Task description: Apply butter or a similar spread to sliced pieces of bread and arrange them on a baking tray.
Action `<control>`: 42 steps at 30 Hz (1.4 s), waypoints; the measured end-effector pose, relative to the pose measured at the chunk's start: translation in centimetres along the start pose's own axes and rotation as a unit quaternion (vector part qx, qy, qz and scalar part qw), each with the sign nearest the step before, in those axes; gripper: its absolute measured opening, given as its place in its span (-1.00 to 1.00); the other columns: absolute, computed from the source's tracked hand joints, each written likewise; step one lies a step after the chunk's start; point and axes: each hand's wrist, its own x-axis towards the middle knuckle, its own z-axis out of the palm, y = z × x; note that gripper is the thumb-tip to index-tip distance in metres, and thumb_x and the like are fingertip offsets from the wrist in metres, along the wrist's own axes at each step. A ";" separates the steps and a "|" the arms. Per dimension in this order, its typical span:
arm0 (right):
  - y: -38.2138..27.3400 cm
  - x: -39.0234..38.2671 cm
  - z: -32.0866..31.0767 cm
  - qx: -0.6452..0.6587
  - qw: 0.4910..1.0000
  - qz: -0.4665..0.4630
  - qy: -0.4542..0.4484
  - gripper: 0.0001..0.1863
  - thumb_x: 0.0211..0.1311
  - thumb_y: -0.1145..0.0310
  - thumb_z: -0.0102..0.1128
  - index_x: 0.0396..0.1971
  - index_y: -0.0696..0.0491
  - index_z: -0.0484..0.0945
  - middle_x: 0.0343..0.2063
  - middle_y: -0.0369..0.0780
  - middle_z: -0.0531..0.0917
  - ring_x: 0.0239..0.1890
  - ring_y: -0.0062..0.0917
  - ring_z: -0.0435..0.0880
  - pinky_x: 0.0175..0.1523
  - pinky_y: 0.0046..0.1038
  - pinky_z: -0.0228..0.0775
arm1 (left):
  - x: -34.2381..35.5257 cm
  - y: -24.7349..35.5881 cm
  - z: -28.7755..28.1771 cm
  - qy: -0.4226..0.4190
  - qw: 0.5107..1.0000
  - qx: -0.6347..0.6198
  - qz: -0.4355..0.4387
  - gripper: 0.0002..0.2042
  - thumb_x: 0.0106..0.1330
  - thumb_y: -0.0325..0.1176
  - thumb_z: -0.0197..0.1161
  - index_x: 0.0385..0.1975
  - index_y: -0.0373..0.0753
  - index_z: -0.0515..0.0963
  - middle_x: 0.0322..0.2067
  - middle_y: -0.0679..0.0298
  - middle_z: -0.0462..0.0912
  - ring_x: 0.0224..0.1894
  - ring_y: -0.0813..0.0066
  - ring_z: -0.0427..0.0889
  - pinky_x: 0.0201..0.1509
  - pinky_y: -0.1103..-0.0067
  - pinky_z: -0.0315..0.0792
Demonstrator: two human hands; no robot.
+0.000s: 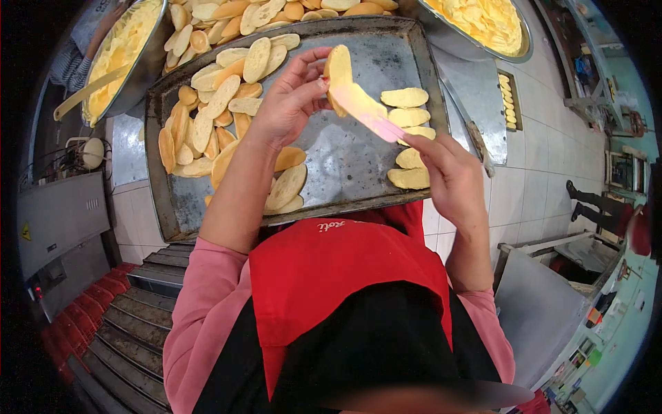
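Note:
Above the middle of a worn metal baking tray (327,162), my left hand (293,100) grips an oval slice of bread (337,69) upright between thumb and fingers. My right hand (452,169) is closed on a pink spatula (388,131). Yellow cream coats its blade, which touches the lower part of the slice. Several slices spread with yellow cream (405,97) lie in a column along the tray's right side, just beyond my right hand. Plain oval slices (222,99) are heaped on the tray's left half, some of them behind my left forearm.
Metal bowls of yellow cream stand at the far right (526,45) and far left (153,58); a wooden-handled tool (86,93) rests across the left one. More bread (276,12) is piled behind the tray. A long knife (476,141) lies right. Other people appear at both sides.

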 end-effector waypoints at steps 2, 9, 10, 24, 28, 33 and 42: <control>0.2 -0.2 -0.5 0.001 1.000 -0.003 -0.002 -0.71 0.00 0.61 0.03 -0.25 0.00 0.55 -0.60 -0.18 0.47 -0.55 -0.30 0.50 -0.48 -0.41 0.30 | 0.2 0.2 -0.3 0.003 1.000 0.013 0.010 -0.59 0.20 -0.47 0.03 0.08 -0.15 0.23 -0.08 0.30 0.41 -0.11 0.54 0.44 -0.15 0.55 0.41; 0.5 0.1 -0.2 0.043 0.999 0.023 -0.004 -0.71 0.03 0.63 0.02 -0.23 0.04 0.55 -0.59 -0.16 0.48 -0.56 -0.37 0.49 -0.43 -0.47 0.31 | 0.3 0.8 -0.6 -0.003 0.998 0.047 0.052 -0.57 0.22 -0.48 0.02 0.10 -0.13 0.18 -0.04 0.30 0.38 -0.05 0.49 0.42 -0.10 0.49 0.42; 1.3 -0.3 -0.3 0.108 0.994 0.025 0.016 -0.70 0.03 0.62 0.03 -0.22 0.03 0.55 -0.59 -0.17 0.48 -0.56 -0.40 0.48 -0.42 -0.50 0.31 | 0.3 0.9 -0.8 0.016 0.997 0.014 0.076 -0.55 0.22 -0.48 0.01 0.12 -0.12 0.15 -0.03 0.30 0.37 -0.04 0.47 0.41 -0.09 0.46 0.42; 0.1 0.5 5.4 0.072 0.976 -0.047 0.201 -0.56 -0.07 0.69 0.05 -0.14 -0.02 0.54 -0.58 -0.23 0.44 -0.57 -0.45 0.43 -0.47 -0.50 0.29 | -1.3 -0.3 0.9 0.077 0.981 -0.029 0.175 -0.49 0.25 -0.54 -0.03 0.17 -0.05 0.01 0.05 0.29 0.26 0.06 0.40 0.34 0.04 0.31 0.37; -0.5 1.4 5.5 -0.146 0.977 -0.031 0.150 -0.56 -0.09 0.64 0.07 -0.13 -0.05 0.53 -0.58 -0.23 0.44 -0.56 -0.37 0.45 -0.48 -0.41 0.29 | -1.7 -0.1 1.5 0.077 0.977 -0.043 0.194 -0.50 0.24 -0.53 -0.03 0.17 -0.06 0.02 0.03 0.29 0.30 0.03 0.42 0.37 0.00 0.36 0.40; 0.5 1.2 4.4 -0.013 0.978 -0.031 0.207 -0.66 -0.11 0.53 0.07 -0.26 -0.09 0.57 -0.64 -0.26 0.38 -0.63 -0.43 0.41 -0.55 -0.40 0.20 | -2.2 1.1 -0.5 0.049 0.990 -0.065 0.118 -0.49 0.23 -0.51 -0.04 0.19 -0.10 0.05 0.00 0.26 0.35 0.00 0.41 0.41 -0.02 0.39 0.40; -1.2 1.3 1.8 -0.136 0.975 -0.087 0.150 -0.67 -0.12 0.52 0.07 -0.26 -0.10 0.56 -0.67 -0.29 0.33 -0.63 -0.42 0.39 -0.53 -0.39 0.19 | -2.0 1.6 -1.2 0.047 0.996 -0.047 0.057 -0.51 0.20 -0.48 -0.03 0.18 -0.16 0.13 -0.01 0.26 0.36 -0.01 0.45 0.41 -0.06 0.42 0.41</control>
